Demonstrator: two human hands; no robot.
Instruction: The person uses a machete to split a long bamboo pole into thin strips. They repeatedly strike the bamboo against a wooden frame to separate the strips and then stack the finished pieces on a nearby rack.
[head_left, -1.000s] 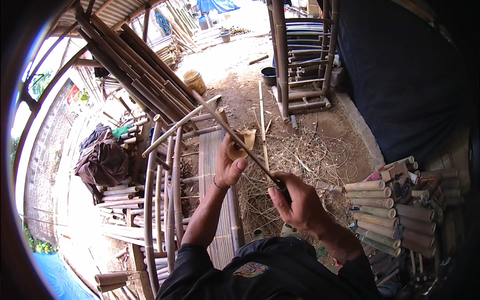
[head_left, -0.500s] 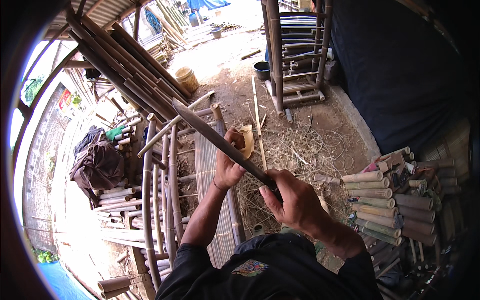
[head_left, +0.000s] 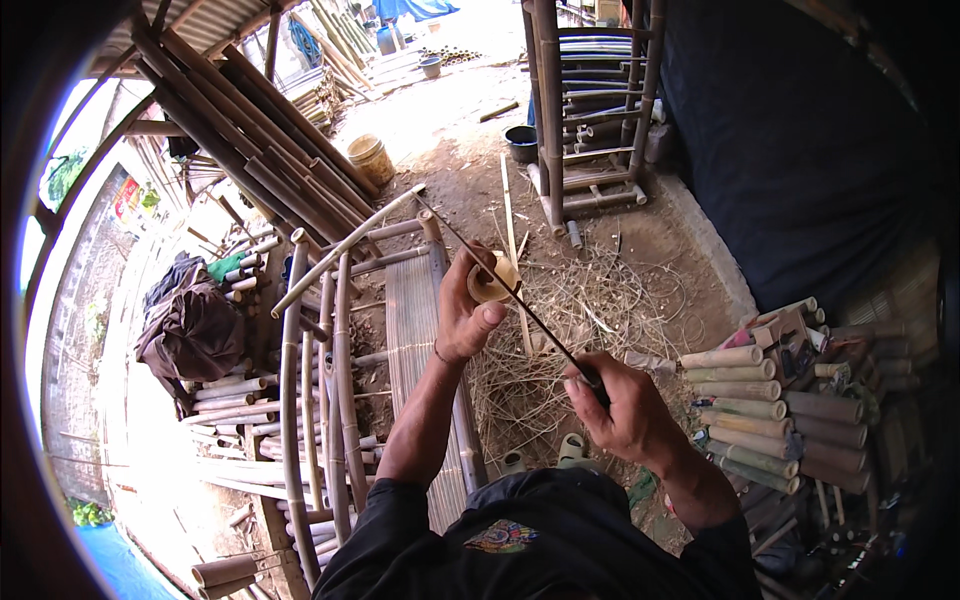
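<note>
My right hand (head_left: 622, 408) is wrapped round the dark handle of a long machete (head_left: 540, 322). Its blade is seen almost edge-on, slanting up and left past my left hand (head_left: 464, 325). That hand grips a short, pale piece of bamboo (head_left: 492, 282), its rounded end facing up. The blade crosses over the bamboo piece at its right side; whether the two touch I cannot tell. My left fingers curl round the far side of the piece and are partly hidden.
A slatted bamboo bench (head_left: 408, 335) stands below my left arm. Thin bamboo shavings (head_left: 610, 300) litter the ground ahead. Cut bamboo tubes (head_left: 740, 392) are stacked at right; a tall bamboo frame (head_left: 552, 130), a black tub (head_left: 521, 146) and a yellowish bucket (head_left: 370, 158) stand farther off.
The machete has turned from broad side to edge-on, and my right hand has moved slightly right and down. My left hand has turned, bringing the bamboo piece's end into view.
</note>
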